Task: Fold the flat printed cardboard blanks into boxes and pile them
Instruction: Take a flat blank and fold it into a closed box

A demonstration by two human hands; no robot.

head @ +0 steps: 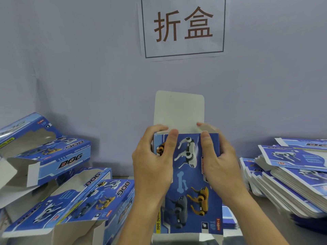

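Both forearms reach up from the near edge to a half-formed box [189, 183] held upright between them, its long axis running away from the person. Left hand [152, 160] grips the box's left side, thumb across the printed face, fingers curled round the far top edge. Right hand [219, 160] grips the right side the same way, thumb pressed near the top corner. Directly beyond both sets of fingertips stands the plain top flap [178, 110], upright and unfolded; tucking it down looks like the next step, and either hand is equally near it. Left of the left hand lie finished boxes [67, 197] in a loose pile. Right of the right hand sits the stack of flat blanks [290, 179] on the counter [276, 225].
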